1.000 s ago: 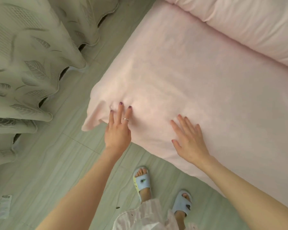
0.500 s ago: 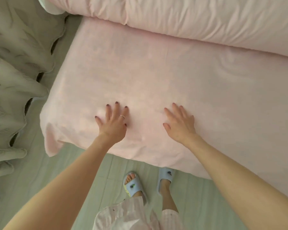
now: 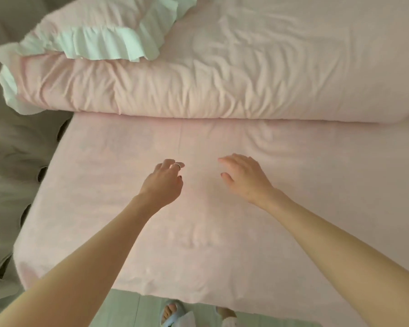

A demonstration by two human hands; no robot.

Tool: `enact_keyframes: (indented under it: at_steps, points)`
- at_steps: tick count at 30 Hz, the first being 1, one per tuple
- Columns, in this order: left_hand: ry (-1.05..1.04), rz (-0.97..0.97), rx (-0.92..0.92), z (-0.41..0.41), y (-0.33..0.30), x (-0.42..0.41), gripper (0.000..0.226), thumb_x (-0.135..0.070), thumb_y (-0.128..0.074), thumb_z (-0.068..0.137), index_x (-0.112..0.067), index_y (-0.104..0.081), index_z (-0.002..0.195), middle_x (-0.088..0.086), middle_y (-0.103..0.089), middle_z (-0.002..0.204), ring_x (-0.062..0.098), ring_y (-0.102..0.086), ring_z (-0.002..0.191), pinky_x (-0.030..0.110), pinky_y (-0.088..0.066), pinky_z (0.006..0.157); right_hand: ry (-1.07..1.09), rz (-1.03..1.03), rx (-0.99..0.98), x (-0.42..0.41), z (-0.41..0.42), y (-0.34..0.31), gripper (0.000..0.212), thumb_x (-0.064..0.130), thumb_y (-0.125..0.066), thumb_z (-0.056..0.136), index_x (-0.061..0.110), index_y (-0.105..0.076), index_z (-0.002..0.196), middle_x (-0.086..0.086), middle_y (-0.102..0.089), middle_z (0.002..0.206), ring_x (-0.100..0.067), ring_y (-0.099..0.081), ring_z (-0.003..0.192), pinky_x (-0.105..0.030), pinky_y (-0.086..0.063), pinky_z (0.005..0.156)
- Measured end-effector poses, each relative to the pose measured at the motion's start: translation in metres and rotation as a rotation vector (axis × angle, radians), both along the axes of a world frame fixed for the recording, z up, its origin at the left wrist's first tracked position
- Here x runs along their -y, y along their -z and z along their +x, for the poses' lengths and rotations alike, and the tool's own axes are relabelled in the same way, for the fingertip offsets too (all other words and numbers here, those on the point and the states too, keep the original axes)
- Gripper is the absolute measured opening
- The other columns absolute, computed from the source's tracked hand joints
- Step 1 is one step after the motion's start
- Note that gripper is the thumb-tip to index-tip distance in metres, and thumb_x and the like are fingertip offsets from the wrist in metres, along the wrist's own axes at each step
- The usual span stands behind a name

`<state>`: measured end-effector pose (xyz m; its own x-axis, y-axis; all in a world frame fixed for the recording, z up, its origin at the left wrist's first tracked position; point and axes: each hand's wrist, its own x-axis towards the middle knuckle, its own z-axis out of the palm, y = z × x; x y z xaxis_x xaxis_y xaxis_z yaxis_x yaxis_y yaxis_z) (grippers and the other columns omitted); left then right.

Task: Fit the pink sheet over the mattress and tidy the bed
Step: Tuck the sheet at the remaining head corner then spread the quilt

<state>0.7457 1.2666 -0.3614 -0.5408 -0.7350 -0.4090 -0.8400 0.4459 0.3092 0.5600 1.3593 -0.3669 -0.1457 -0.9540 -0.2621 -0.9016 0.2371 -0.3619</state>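
Pink sheet (image 3: 118, 185) lies spread over the mattress in the head view, its near edge hanging over the side above the floor (image 3: 128, 310). Left hand (image 3: 163, 182) and right hand (image 3: 246, 178) reach out above it, fingers loosely curled, gripping nothing. Beyond them lies a rumpled pink duvet (image 3: 222, 90), with a frilled pillow (image 3: 99, 31) resting on it.
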Motion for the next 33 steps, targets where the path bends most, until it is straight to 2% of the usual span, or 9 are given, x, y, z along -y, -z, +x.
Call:
enact_keyframes:
  at_steps: [4, 9, 13, 16, 18, 20, 25, 28, 33]
  points:
    - [0.095, -0.199, -0.009, -0.073, -0.010, 0.049, 0.056, -0.014, -0.040, 0.095, -0.017, -0.021, 0.147, 0.006, -0.011, 0.156, 0.024, -0.010, 0.145, 0.040, -0.026, 0.111, 0.109, -0.087, -0.237, 0.064, -0.098, -0.021, 0.057, 0.031, -0.045, 0.096, 0.018, -0.023, 0.147, -0.005, -0.023, 0.154, -0.022, -0.012, 0.146, -0.049, -0.013, 0.116]
    - [0.162, -0.306, -0.013, -0.125, -0.009, 0.080, 0.058, -0.011, -0.039, 0.094, -0.017, -0.018, 0.148, 0.007, -0.007, 0.157, 0.025, -0.004, 0.146, 0.038, -0.016, 0.117, 0.112, -0.017, -0.432, 0.129, -0.162, -0.022, 0.086, 0.053, -0.051, 0.088, 0.018, -0.003, 0.151, -0.004, 0.001, 0.160, -0.025, 0.005, 0.147, -0.058, -0.001, 0.114]
    - [0.164, -0.312, 0.037, -0.134, -0.004, 0.097, 0.057, -0.011, -0.039, 0.095, -0.016, -0.019, 0.148, 0.008, -0.008, 0.156, 0.026, -0.003, 0.146, 0.039, -0.015, 0.117, 0.106, -0.011, -0.476, 0.165, -0.183, -0.009, 0.102, 0.063, -0.058, 0.076, 0.012, -0.008, 0.149, -0.008, -0.009, 0.156, -0.026, -0.007, 0.145, -0.059, -0.008, 0.112]
    - [0.148, -0.311, 0.068, -0.139, -0.002, 0.109, 0.056, -0.012, -0.038, 0.095, -0.015, -0.020, 0.148, 0.008, -0.009, 0.156, 0.026, -0.003, 0.146, 0.041, -0.014, 0.118, 0.120, -0.060, -0.479, 0.183, -0.194, -0.001, 0.069, 0.053, -0.059, 0.081, 0.009, -0.043, 0.132, -0.008, -0.043, 0.133, -0.027, -0.038, 0.125, -0.046, -0.029, 0.100]
    - [0.144, -0.310, 0.082, -0.142, -0.001, 0.113, 0.056, -0.012, -0.038, 0.095, -0.015, -0.019, 0.148, 0.008, -0.009, 0.156, 0.026, -0.003, 0.146, 0.041, -0.014, 0.118, 0.097, -0.112, -0.489, 0.186, -0.197, 0.002, 0.035, 0.032, -0.055, 0.090, 0.009, -0.060, 0.115, -0.008, -0.054, 0.118, -0.029, -0.045, 0.113, -0.040, -0.032, 0.092]
    - [0.138, -0.316, 0.092, -0.146, -0.002, 0.117, 0.056, -0.012, -0.038, 0.095, -0.015, -0.019, 0.148, 0.008, -0.009, 0.156, 0.026, -0.003, 0.146, 0.041, -0.014, 0.118, 0.086, -0.128, -0.468, 0.190, -0.199, 0.005, 0.022, 0.015, -0.051, 0.092, 0.008, -0.067, 0.106, -0.008, -0.060, 0.109, -0.030, -0.051, 0.106, -0.039, -0.033, 0.089]
    - [0.117, -0.365, 0.041, -0.163, -0.014, 0.125, 0.056, -0.012, -0.040, 0.095, -0.013, -0.020, 0.147, 0.009, -0.010, 0.156, 0.026, -0.006, 0.146, 0.043, -0.015, 0.117, 0.010, -0.042, -0.251, 0.186, -0.204, -0.019, 0.015, 0.020, -0.052, 0.093, 0.017, -0.057, 0.079, -0.006, -0.062, 0.102, -0.029, -0.057, 0.101, -0.037, -0.034, 0.090]
    - [0.155, -0.365, 0.075, -0.172, -0.021, 0.125, 0.065, -0.018, -0.045, 0.095, -0.018, -0.010, 0.150, 0.007, -0.002, 0.158, 0.026, -0.002, 0.146, 0.045, -0.013, 0.117, -0.141, 0.008, -0.227, 0.168, -0.200, -0.043, 0.035, 0.023, -0.052, 0.093, 0.024, -0.040, 0.060, 0.007, -0.052, 0.087, -0.021, -0.056, 0.088, -0.035, -0.027, 0.087]
    - [0.260, -0.337, 0.224, -0.188, -0.025, 0.124, 0.086, -0.038, -0.065, 0.083, -0.023, -0.011, 0.149, 0.006, 0.010, 0.158, 0.026, 0.006, 0.146, 0.052, -0.008, 0.117, -0.269, 0.072, -0.171, 0.133, -0.176, -0.064, 0.036, 0.021, -0.052, 0.091, 0.023, -0.037, 0.059, 0.010, -0.051, 0.086, -0.016, -0.054, 0.088, -0.038, -0.022, 0.100]
